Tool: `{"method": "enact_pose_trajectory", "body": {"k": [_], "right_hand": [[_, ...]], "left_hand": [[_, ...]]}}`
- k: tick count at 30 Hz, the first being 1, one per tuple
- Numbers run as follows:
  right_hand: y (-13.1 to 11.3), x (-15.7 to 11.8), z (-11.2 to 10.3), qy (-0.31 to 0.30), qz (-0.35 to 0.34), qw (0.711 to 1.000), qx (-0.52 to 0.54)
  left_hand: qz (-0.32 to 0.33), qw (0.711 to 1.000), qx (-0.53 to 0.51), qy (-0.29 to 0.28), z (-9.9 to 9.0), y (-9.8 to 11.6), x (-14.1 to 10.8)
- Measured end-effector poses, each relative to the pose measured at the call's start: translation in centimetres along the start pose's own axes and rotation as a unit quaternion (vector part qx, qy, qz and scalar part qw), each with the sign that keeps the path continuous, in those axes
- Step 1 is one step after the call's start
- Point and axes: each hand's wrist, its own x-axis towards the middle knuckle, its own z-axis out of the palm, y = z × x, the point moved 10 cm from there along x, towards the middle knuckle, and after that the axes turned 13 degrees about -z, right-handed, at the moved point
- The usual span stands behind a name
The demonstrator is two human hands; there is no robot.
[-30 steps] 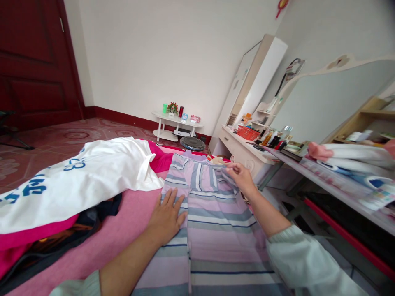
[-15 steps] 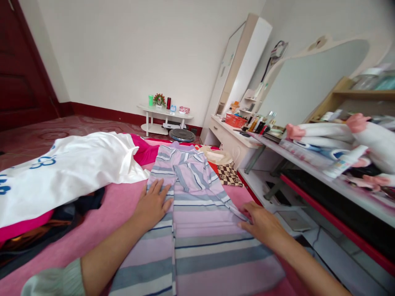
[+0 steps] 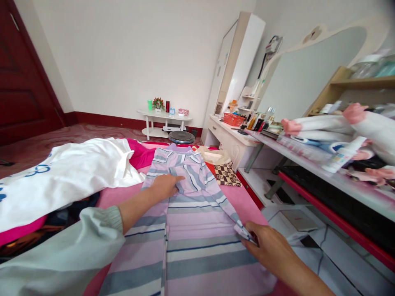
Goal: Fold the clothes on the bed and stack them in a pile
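Head view: striped garment (image 3: 197, 246) lay spread out on the pink cover (image 3: 119, 197), running from the bottom edge up the middle, gathered top part at the far end, lilac, grey and white bands with thin navy lines. Right hand (image 3: 267, 242) had the end of the garment's sleeve (image 3: 224, 203) pinched between thumb and fingers, over the garment's right edge. Left hand (image 3: 166, 186) was at the upper left part of the garment, index finger out across the gathered section; couldn't tell whether the other fingers gripped any cloth, they were curled under and hidden. Left of the garment: white shirt (image 3: 83, 164) with blue print, magenta cloth (image 3: 140, 154) showing past its far end, dark clothes (image 3: 74, 209) partly under it. Far right of the garment: cream cloth (image 3: 214, 155) and brown checked cloth (image 3: 228, 174), side by side. Off to the right: glass-topped table with a white bottle (image 3: 345, 155) on it, then dresser (image 3: 231, 142) carrying a red basket (image 3: 233, 119). Low white table (image 3: 166, 115) stood by the back wall.
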Motion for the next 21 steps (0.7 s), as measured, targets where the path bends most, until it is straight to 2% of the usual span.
{"method": "enact_pose_trajectory", "body": {"k": [4,6,8,11,14,17,21], "right_hand": [[-1.1,0.1,0.6,-0.008,-0.02,0.997,0.074],[-1.7,0.1,0.7,-0.005,-0.033,0.993,0.118],[-2.4,0.2,0.5,0.004,-0.047,0.984,0.172],[-4.1,0.4,0.0,0.021,-0.062,0.959,0.274],[-6.8,1.0,-0.2,0.023,-0.07,0.916,0.395],[-10.7,1.7,0.8,-0.008,-0.076,0.862,0.501],[-16.5,2.5,3.2,-0.07,-0.111,0.789,0.601]], "left_hand": [[-0.016,0.988,-0.14,-0.057,1.5,-0.7,2.0],[-0.021,0.981,-0.186,-0.059,1.6,-1.0,2.8],[-0.028,0.968,-0.246,-0.042,0.7,-1.4,3.7],[-0.036,0.941,-0.336,0.001,-1.9,-2.3,5.4],[-0.038,0.91,-0.411,0.044,-5.2,-3.5,7.1],[-0.045,0.882,-0.463,0.074,-7.6,-4.9,8.0],[-0.065,0.857,-0.505,0.082,-8.3,-7.0,7.4]]}}
